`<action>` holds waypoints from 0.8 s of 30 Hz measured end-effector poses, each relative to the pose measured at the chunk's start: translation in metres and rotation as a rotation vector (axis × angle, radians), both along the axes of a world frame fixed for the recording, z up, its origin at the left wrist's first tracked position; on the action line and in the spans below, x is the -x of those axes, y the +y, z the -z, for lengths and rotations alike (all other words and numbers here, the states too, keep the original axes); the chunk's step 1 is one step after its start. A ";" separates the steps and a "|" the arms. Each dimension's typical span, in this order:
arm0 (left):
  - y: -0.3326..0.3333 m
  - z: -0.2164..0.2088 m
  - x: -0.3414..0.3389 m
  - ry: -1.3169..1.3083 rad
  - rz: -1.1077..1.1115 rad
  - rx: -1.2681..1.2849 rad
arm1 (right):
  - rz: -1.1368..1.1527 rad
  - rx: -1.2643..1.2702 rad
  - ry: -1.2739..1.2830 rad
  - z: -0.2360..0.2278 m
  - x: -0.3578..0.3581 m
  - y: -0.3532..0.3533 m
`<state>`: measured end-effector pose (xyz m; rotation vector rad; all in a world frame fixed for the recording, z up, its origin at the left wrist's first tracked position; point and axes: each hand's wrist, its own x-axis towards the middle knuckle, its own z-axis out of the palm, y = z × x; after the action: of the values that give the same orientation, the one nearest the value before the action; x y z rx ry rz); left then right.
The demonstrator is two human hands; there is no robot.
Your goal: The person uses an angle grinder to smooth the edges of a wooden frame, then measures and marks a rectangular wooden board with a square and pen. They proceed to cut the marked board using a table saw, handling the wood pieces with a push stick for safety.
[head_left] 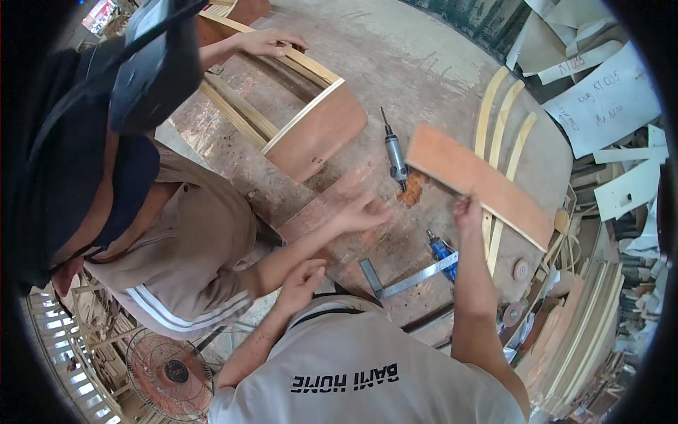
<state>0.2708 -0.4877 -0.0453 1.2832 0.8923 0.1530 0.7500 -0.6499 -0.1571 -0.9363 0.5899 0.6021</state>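
Observation:
My right hand (466, 210) grips the near edge of a curved reddish plywood panel (487, 180), fingers closed on it. The panel lies tilted across several curved pale wood strips (500, 109) on the right of the worktable. Close to my body, my left hand (301, 281) is held with loosely bent fingers and nothing visible in it. Between my hands lie a metal try square (413, 281) and a blue air tool (441, 249). A grey air drill (396, 155), its bit pointing away, rests left of the panel beside orange sawdust (411, 192).
At left a co-worker in a brown shirt (201, 212) reaches one blurred hand (364, 214) over the worktable (424, 85). Their other hand (272, 42) rests on a wooden frame (318, 134). A fan (169, 371) stands lower left; stacked boards (575, 332) lie at right.

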 end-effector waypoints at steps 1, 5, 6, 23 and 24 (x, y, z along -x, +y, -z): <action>0.001 -0.004 -0.002 0.051 0.219 -0.059 | -0.046 0.014 0.018 -0.011 0.031 -0.002; -0.005 -0.038 -0.041 -0.022 0.511 -0.023 | -0.176 0.015 -0.025 -0.012 0.116 -0.012; -0.005 -0.032 -0.050 -0.025 0.490 0.000 | -0.129 0.010 -0.005 -0.016 0.124 -0.012; -0.012 0.092 0.054 0.216 0.183 -0.069 | -0.530 0.589 -1.437 -0.260 0.169 0.098; -0.010 0.090 0.067 0.283 0.155 -0.202 | -0.458 0.614 -1.501 -0.270 0.173 0.099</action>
<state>0.2042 -0.4975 -0.1353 1.5828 1.0319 -0.0647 0.5767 -0.5509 0.1131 -1.7887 -0.8677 -0.0354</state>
